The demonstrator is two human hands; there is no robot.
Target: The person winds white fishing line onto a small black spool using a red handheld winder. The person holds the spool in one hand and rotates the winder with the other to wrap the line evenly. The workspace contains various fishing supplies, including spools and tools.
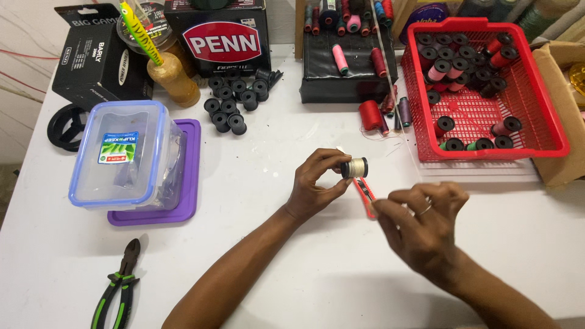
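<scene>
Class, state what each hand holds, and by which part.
Left hand grips a small pale-thread spool by its ends; right hand pinches something too thin to identify.

Two black cardboard boxes (97, 58) (222, 30) stand at the surface's far left; a blue-green label (118, 148) tops the clear lidded plastic container (131, 155).

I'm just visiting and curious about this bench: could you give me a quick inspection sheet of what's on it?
Surface: white table, few specks.
Job's things: small spool of pale thread; red tool beneath it.
Clutter: red basket of spools, loose black bobbins, clear lidded box on purple lid, green-handled pliers, dark cartons.
Grips: left hand pinches the spool; right hand pinched, thread too fine to see.
Cables: nothing seen.
Surroundings: nothing seen.
</scene>
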